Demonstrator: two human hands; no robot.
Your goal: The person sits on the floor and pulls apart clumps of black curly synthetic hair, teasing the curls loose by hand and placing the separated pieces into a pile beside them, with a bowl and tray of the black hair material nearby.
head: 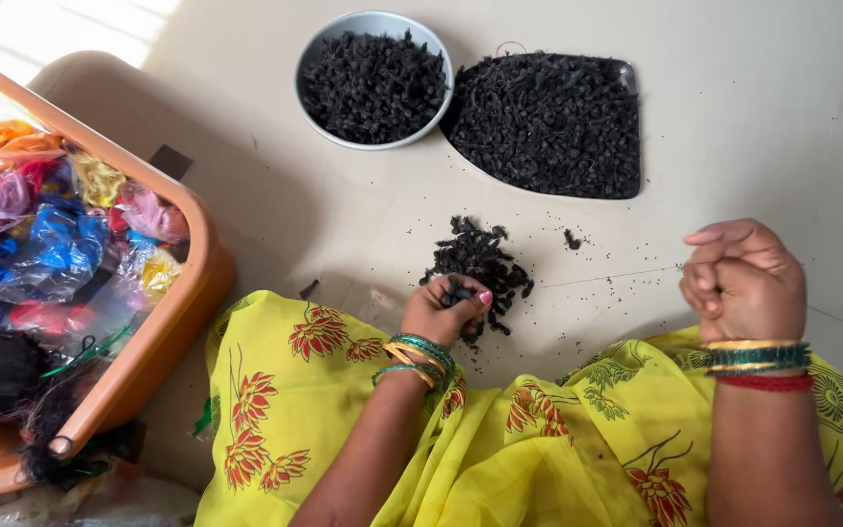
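Note:
A small pile of dark, dried black pieces (477, 259) lies on the pale floor in front of my lap. My left hand (441, 314) rests at the near edge of this pile, fingers pinched on a black piece. My right hand (742, 283) is lifted off to the right, curled into a fist; nothing shows inside it. Both wrists carry green and gold bangles. A yellow flowered cloth (539, 439) covers my lap.
Beyond the pile stand a round grey bowl (299, 86) and a dark tray (626, 70), both heaped with the same black pieces. An orange plastic tub (182, 312) at the left holds colourful fibre bundles in clear bags. Black crumbs dot the floor.

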